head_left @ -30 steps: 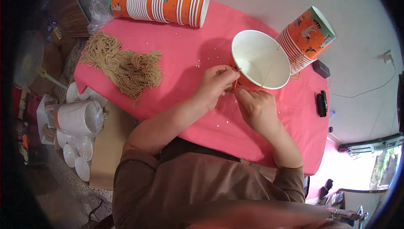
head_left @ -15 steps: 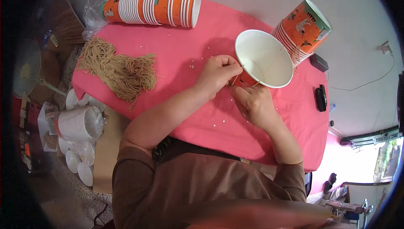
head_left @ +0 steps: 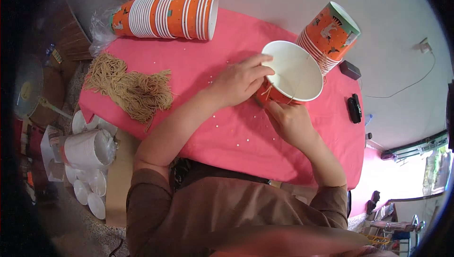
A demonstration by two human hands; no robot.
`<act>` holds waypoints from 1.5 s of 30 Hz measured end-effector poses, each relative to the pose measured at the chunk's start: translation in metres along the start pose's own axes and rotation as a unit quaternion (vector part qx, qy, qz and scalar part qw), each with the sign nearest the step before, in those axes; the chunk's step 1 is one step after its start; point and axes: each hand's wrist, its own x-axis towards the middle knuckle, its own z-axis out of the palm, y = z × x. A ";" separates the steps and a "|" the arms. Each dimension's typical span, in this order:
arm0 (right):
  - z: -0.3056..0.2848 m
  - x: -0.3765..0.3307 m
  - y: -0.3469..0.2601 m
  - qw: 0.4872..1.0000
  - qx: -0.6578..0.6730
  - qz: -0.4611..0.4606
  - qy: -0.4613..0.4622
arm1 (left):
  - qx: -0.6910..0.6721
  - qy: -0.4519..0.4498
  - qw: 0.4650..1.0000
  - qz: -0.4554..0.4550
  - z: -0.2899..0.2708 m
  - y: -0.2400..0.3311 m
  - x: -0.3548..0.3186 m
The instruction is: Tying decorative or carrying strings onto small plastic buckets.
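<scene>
A large orange paper bucket with a white inside tilts toward me on the pink-covered table. Thin tan cord shows at its near-left wall, and a strand crosses the opening. My left hand is at the bucket's left rim, fingers stretched and apart, two fingertips over the edge; its thumb is hidden. Under the near rim, my right hand is closed, with thumb and forefinger at the cord against the wall. Its other fingers are curled and partly hidden.
A bundle of tan cords lies at left. Stacked orange buckets rest on their side behind it; another bucket stack stands at far right. A black marker-like object and a dark box lie at right. Small white bits are scattered about.
My left hand has let go of the cord, and its fingers have spread over the left rim. My right hand stays at the near wall. The whole view has shifted slightly.
</scene>
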 end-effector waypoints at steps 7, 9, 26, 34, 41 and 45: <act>-0.014 -0.022 0.024 0.995 0.035 0.019 0.092 | -0.056 0.004 0.997 0.056 -0.031 -0.006 -0.004; -0.020 -0.029 0.033 0.989 0.053 0.037 0.137 | -0.114 0.032 0.993 0.003 -0.040 -0.007 -0.009; -0.047 -0.020 0.030 0.996 0.028 -0.046 0.076 | -0.372 0.068 0.899 -0.220 -0.046 -0.031 -0.034; -0.082 -0.014 0.048 0.973 0.165 -0.013 0.161 | -0.351 0.088 0.877 -0.314 -0.034 -0.031 -0.036; -0.223 0.008 0.185 0.868 0.166 0.237 0.403 | -0.316 0.019 0.893 -0.320 -0.029 -0.042 -0.039; -0.247 0.032 0.243 0.859 0.244 0.318 0.319 | -0.309 0.004 0.894 -0.325 -0.024 -0.048 -0.047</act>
